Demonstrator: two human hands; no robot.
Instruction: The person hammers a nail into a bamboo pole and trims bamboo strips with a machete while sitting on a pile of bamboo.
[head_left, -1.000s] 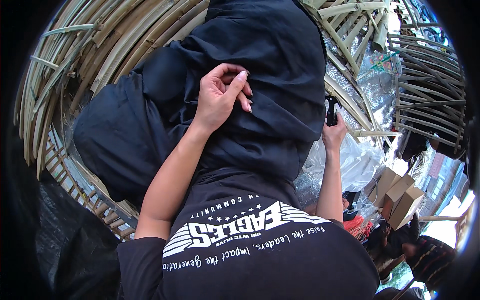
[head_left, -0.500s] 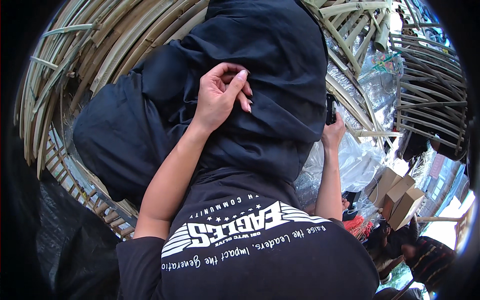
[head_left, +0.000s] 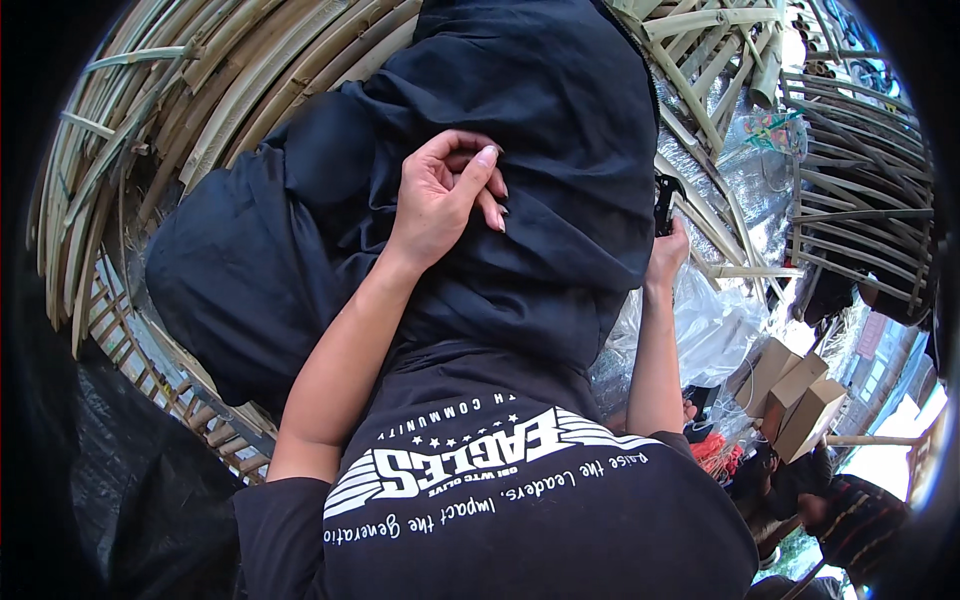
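Observation:
My left hand (head_left: pixel 440 200) rests palm-inward on the black cloth (head_left: pixel 560 130) over my lap. Its fingers curl loosely and the thumb tip meets the index finger; nothing shows between them. At the right edge of that cloth, my right hand (head_left: pixel 665 255) is closed around the lower end of a slim black phone (head_left: pixel 664 200) with rounded corners. The cloth covers part of the phone and some of the fingers. Beside this hand lies crumpled clear plastic sheeting (head_left: pixel 715 325).
Curved bamboo strips (head_left: pixel 260 90) line the upper left. More bamboo pieces (head_left: pixel 710 70) lie at upper right, by a slatted bamboo rack (head_left: pixel 865 190). Cardboard boxes (head_left: pixel 800 405) and red stringy material (head_left: pixel 717 455) are at right. Another person (head_left: pixel 860 520) is at lower right.
My right hand and the phone have tilted slightly, and more of the phone's upper corner shows past the cloth. My left hand is nearly unchanged.

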